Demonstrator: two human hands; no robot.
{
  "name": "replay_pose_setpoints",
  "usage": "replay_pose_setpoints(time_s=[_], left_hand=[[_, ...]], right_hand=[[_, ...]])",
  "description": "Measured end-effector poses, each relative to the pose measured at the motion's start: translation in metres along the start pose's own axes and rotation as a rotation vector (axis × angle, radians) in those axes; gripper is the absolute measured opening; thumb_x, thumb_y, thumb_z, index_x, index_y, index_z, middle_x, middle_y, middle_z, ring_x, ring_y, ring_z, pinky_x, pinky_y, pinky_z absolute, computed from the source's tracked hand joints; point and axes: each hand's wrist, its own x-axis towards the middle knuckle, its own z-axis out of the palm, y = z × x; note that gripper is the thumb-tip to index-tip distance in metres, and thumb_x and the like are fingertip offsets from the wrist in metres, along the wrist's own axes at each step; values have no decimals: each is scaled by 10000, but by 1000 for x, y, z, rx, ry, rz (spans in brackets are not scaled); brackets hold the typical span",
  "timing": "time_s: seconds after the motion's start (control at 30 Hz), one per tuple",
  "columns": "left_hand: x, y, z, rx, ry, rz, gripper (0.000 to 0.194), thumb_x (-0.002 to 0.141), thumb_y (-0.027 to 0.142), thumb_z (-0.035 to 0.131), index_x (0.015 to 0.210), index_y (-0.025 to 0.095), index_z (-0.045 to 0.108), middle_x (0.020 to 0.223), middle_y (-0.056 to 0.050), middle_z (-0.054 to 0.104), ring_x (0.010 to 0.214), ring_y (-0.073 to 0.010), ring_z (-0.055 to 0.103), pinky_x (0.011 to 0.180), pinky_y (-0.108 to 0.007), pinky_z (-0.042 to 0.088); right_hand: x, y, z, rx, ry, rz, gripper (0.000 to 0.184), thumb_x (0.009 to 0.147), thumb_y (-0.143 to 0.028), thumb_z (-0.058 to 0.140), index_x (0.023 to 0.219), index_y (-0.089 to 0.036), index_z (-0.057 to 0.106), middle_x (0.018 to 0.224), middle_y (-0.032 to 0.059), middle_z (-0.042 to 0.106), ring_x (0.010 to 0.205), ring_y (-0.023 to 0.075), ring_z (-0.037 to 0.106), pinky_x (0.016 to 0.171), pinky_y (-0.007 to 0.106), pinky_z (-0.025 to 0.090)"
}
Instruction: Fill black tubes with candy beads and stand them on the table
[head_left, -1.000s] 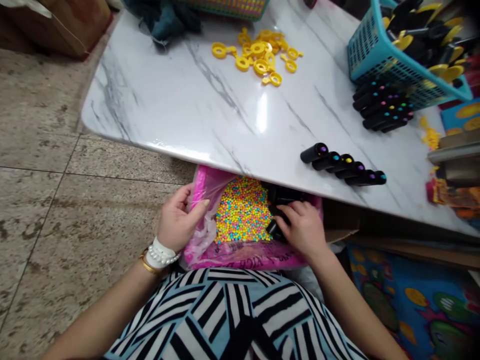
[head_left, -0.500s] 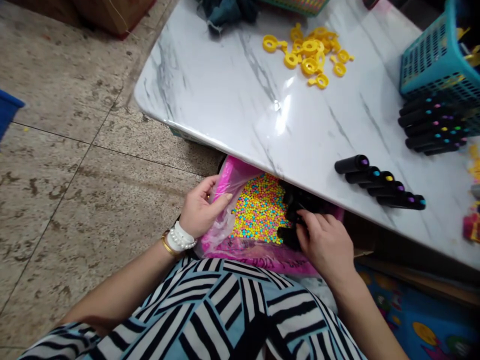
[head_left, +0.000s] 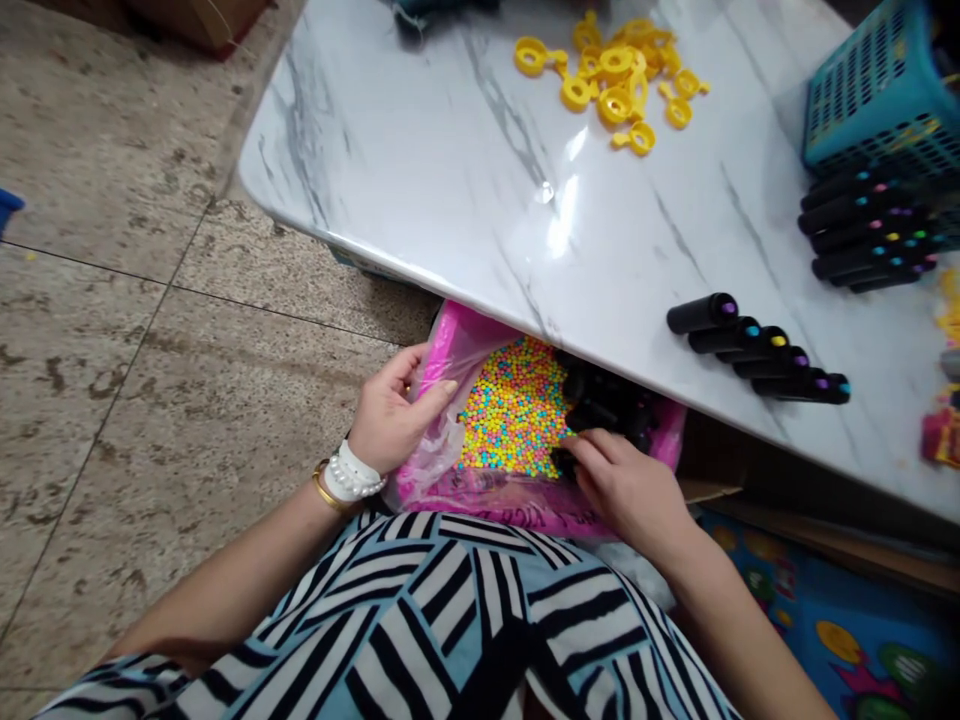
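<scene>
Your left hand [head_left: 394,412] is pinching the left rim of the bright pink plastic tray [head_left: 441,350], thumb inside. Your right hand [head_left: 634,488] is reaching into the tray and is the nearer to a black cylindrical tube [head_left: 562,461], which is lying at its fingertips, beside small round multicoloured beads [head_left: 510,410]. Your fingers are hiding the tube's long axis; whether that grip is pressing on it, I cannot tell.
</scene>
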Motion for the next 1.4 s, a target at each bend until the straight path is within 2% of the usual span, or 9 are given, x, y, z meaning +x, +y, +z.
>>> replay_pose_setpoints(time_s=[0.1,0.37,0.47,0.6,0.77,0.97,1.07,1.27,1.4], left_hand=[[2,0,2,-22,-4,-11,432,798,388,728,1168,179,650,1056,-66,719,908,-214,651,850,-345,521],[0,-1,0,25,2,20,421,811,385,718,1175,182,651,1052,-71,720,922,-219,650,867,-358,521],[-1,-1,-1,27,5,6,404,812,382,715,1158,181,655,1042,-71,724,901,-215,652,854,-352,523],[0,-1,2,-37,-10,12,389,817,364,722,1153,180,651,1040,-62,724,889,-201,654,855,-338,519],[1,-2,2,-48,-12,29,387,823,344,723,1162,173,647,1038,-54,720,898,-189,653,871,-327,511],[0,0,1,-30,3,32,383,819,344,716,1151,168,648,997,-54,719,840,-182,649,809,-312,521],[0,0,2,-19,6,43,378,818,330,714,1150,164,642,1010,-55,720,852,-182,655,826,-310,520],[-1,-2,0,-18,-2,26,397,816,350,716,1158,162,644,1004,-59,722,848,-187,653,811,-313,521],[1,0,0,-17,0,20,398,813,359,718,1151,160,652,1018,-61,728,876,-197,661,831,-315,521]], right_hand=[[-4,0,8,5,-50,-84,354,897,-116,539,1221,-230,622,1148,98,691,954,244,633,687,298,485],[37,-25,-1,746,69,203,314,969,-418,541,1192,-200,575,680,-18,676,532,153,636,548,247,482],[42,-26,-3,653,148,78,288,969,-398,559,1165,-198,625,884,56,737,778,197,713,711,288,544],[50,-32,4,485,243,-77,399,951,-355,597,1321,-207,585,1292,131,642,1175,262,615,988,387,514],[67,-46,17,454,237,-13,397,922,-290,629,1278,-116,599,1105,136,705,1014,268,657,906,399,556],[80,-54,15,265,333,-178,287,941,-155,549,1199,-100,662,1111,163,707,968,285,623,855,423,551],[84,-59,13,434,317,-249,283,929,-158,575,1194,-116,664,1093,152,716,979,274,641,869,419,562],[71,-48,1,1103,186,-203,299,862,-198,680,1159,-229,656,1070,36,739,910,157,718,817,279,590],[59,-42,-11,1006,337,-203,315,858,-131,631,1158,-220,664,1100,63,720,1008,174,695,907,326,567]])
